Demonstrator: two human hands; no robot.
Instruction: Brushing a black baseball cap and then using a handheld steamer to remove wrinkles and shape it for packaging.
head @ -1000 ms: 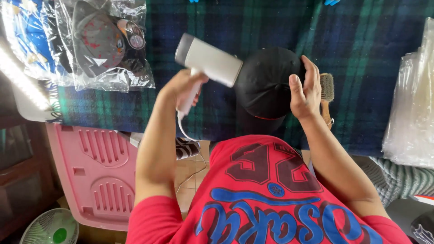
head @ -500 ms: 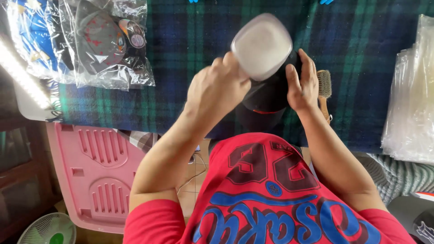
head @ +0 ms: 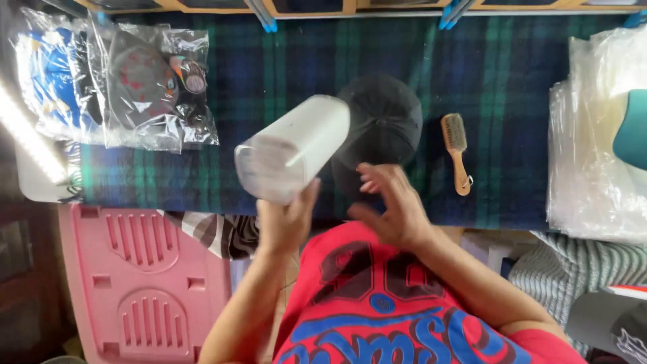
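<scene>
My left hand (head: 286, 219) grips the handle of a white hair dryer (head: 293, 156), whose barrel is raised and tilted up to the right, over the near edge of the table. A black cap (head: 381, 121) lies on the dark blue-green plaid cloth (head: 499, 74); the dryer's front end overlaps its left side. My right hand (head: 391, 202) hovers just in front of the cap with its fingers spread, holding nothing. A small wooden brush (head: 457, 152) lies to the right of the cap.
Caps in clear plastic bags (head: 114, 84) lie at the left of the cloth. A stack of clear plastic bags (head: 593, 148) fills the right side. A pink plastic panel (head: 145, 283) stands below left, with striped fabric (head: 219, 232) beside it.
My right hand has let go of the cap and drawn back towards me. The dryer has swung down and left, off the cap, which now rests on the cloth.
</scene>
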